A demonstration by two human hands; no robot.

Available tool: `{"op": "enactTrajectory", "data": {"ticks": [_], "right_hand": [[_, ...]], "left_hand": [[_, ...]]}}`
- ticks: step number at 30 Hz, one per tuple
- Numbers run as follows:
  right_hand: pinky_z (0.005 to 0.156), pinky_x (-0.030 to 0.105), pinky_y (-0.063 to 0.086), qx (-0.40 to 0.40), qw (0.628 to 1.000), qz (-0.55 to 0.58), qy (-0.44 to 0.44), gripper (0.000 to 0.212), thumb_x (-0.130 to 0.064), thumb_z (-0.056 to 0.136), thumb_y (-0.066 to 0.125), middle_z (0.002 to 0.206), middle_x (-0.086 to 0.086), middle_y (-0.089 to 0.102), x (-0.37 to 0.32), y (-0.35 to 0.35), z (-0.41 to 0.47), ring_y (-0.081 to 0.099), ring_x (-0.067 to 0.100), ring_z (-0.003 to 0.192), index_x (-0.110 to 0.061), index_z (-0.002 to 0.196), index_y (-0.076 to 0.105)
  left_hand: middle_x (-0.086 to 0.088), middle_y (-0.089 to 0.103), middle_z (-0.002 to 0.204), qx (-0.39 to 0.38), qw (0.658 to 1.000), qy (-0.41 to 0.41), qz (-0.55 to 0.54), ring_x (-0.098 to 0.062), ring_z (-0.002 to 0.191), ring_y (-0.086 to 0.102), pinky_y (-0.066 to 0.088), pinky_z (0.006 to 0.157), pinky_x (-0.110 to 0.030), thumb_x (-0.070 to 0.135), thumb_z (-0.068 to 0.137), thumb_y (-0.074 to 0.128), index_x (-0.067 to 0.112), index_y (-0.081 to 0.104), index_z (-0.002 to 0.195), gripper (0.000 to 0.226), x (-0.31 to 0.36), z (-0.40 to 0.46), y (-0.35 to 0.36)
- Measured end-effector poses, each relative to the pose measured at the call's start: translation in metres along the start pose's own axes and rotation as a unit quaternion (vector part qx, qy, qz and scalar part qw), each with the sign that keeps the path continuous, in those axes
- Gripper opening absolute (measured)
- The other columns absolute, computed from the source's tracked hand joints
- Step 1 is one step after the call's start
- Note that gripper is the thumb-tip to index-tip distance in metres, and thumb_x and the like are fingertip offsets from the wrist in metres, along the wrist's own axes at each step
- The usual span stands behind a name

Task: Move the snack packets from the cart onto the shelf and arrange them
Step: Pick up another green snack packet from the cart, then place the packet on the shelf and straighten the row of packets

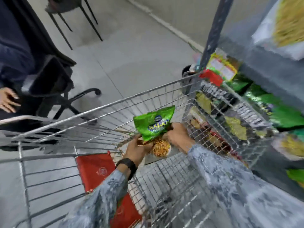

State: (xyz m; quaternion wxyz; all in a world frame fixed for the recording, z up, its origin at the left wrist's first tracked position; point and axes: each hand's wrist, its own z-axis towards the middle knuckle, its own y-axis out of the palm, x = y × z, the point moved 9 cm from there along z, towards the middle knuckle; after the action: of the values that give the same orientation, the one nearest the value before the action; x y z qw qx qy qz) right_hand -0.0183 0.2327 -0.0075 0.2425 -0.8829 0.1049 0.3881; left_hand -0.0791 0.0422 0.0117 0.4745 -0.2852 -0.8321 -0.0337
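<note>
fingers of the left hand (137, 149) are curling under the lower left corner of the green snack packet (153, 125), apparently pinching it together with a second packet showing yellow noodle-like snack (160, 149) just below. a dark watch (128, 165) is sitting on that wrist, and the patterned sleeve is coming up from the lower middle of the frame. further left, at the left edge, another person's hand (8, 100) is resting open near a black office chair (54, 89); not part of the task.

both packets are sitting at centre frame, inside the wire cart (102, 112), above its floor. to the right, the right hand (178, 136) is closing on the green packet's right edge, knuckles up, forearm reaching in from the lower right. blur is hiding the exact fingertip contact.

judgement: pick-up step in hand, packets gripped but not yet clear of the cart. next move is calling for a lift over the cart rim and a swing right toward the shelf (271, 76), upper right, already holding green packets.
</note>
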Motion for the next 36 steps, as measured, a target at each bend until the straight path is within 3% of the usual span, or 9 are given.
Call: {"op": "enactTrajectory", "data": {"ticks": [3, 8, 12, 15, 20, 25, 29, 33, 36], "right_hand": [[0.075, 0.030, 0.057, 0.057, 0.991, 0.081, -0.085, 0.026, -0.002, 0.062, 0.090, 0.074, -0.005, 0.076, -0.049, -0.087, -0.070, 0.068, 0.014, 0.075, -0.020, 0.068, 0.071], [0.073, 0.035, 0.057, 0.172, 0.933, 0.240, -0.204, 0.026, -0.012, 0.058, 0.091, 0.080, 0.001, 0.082, -0.067, -0.255, -0.239, 0.066, 0.008, 0.072, -0.014, 0.082, 0.079], [0.070, 0.040, 0.052, 0.291, 0.885, 0.285, -0.225, 0.021, -0.028, 0.051, 0.086, 0.062, -0.012, 0.067, -0.017, -0.365, -0.356, 0.057, 0.007, 0.066, -0.025, 0.066, 0.072], [0.064, 0.041, 0.045, 0.377, 0.856, 0.286, -0.208, 0.021, -0.014, 0.060, 0.089, 0.061, 0.002, 0.062, 0.058, -0.438, -0.450, 0.051, 0.010, 0.067, -0.017, 0.066, 0.069], [0.049, 0.014, 0.031, 0.470, 0.821, 0.278, -0.166, 0.045, 0.001, 0.075, 0.084, 0.046, -0.021, 0.042, 0.186, -0.514, -0.586, 0.034, -0.004, 0.050, -0.030, 0.051, 0.061], [0.060, 0.030, 0.033, 0.563, 0.771, 0.273, -0.114, 0.022, 0.004, 0.073, 0.083, 0.062, -0.002, 0.048, 0.292, -0.581, -0.668, 0.042, 0.010, 0.065, -0.004, 0.065, 0.064], [0.061, 0.025, 0.039, 0.632, 0.723, 0.266, -0.086, 0.032, 0.003, 0.072, 0.082, 0.062, -0.012, 0.053, 0.359, -0.631, -0.688, 0.045, 0.005, 0.062, -0.020, 0.064, 0.060], [0.083, 0.044, 0.055, 0.641, 0.717, 0.272, -0.037, 0.026, 0.013, 0.072, 0.075, 0.093, 0.019, 0.077, 0.415, -0.644, -0.668, 0.060, 0.018, 0.085, -0.002, 0.093, 0.074], [0.082, 0.033, 0.057, 0.667, 0.684, 0.288, -0.074, 0.033, 0.008, 0.076, 0.075, 0.102, 0.006, 0.079, 0.459, -0.647, -0.683, 0.070, 0.018, 0.090, -0.010, 0.105, 0.074]], "left_hand": [[-0.023, 0.071, 0.108, -0.050, 0.995, 0.078, -0.040, -0.023, 0.094, 0.064, 0.054, 0.094, -0.047, -0.011, 0.076, 0.073, 0.018, 0.068, 0.108, 0.043, 0.090, -0.062, 0.031], [0.015, 0.074, 0.078, -0.146, 0.958, 0.246, 0.012, 0.004, 0.066, 0.064, 0.051, 0.059, -0.010, 0.002, 0.074, 0.079, 0.025, 0.072, 0.107, 0.041, 0.219, -0.201, 0.125], [0.001, 0.077, 0.095, -0.245, 0.920, 0.304, 0.044, -0.007, 0.075, 0.063, 0.052, 0.067, -0.021, 0.003, 0.078, 0.078, 0.014, 0.071, 0.114, 0.039, 0.257, -0.308, 0.231], [-0.013, 0.077, 0.108, -0.340, 0.884, 0.313, 0.072, -0.015, 0.088, 0.065, 0.054, 0.078, -0.034, 0.002, 0.081, 0.076, 0.012, 0.070, 0.116, 0.037, 0.250, -0.393, 0.331], [0.002, 0.079, 0.097, -0.442, 0.821, 0.341, 0.120, -0.011, 0.085, 0.066, 0.057, 0.075, -0.026, 0.024, 0.074, 0.080, 0.022, 0.070, 0.117, 0.044, 0.201, -0.518, 0.469], [0.014, 0.068, 0.078, -0.475, 0.760, 0.408, 0.174, -0.022, 0.073, 0.061, 0.056, 0.075, -0.047, 0.052, 0.065, 0.074, 0.035, 0.067, 0.106, 0.045, 0.162, -0.608, 0.587], [0.001, 0.075, 0.085, -0.476, 0.753, 0.410, 0.195, -0.029, 0.082, 0.071, 0.058, 0.076, -0.048, 0.047, 0.063, 0.078, 0.032, 0.066, 0.101, 0.043, 0.144, -0.635, 0.668], [0.002, 0.068, 0.084, -0.486, 0.757, 0.392, 0.194, -0.018, 0.081, 0.066, 0.058, 0.080, -0.036, 0.021, 0.066, 0.089, 0.017, 0.060, 0.121, 0.061, 0.110, -0.636, 0.708], [0.011, 0.063, 0.077, -0.484, 0.738, 0.423, 0.205, 0.003, 0.065, 0.060, 0.054, 0.070, -0.026, 0.026, 0.066, 0.090, 0.023, 0.055, 0.134, 0.077, 0.097, -0.657, 0.730]]}}
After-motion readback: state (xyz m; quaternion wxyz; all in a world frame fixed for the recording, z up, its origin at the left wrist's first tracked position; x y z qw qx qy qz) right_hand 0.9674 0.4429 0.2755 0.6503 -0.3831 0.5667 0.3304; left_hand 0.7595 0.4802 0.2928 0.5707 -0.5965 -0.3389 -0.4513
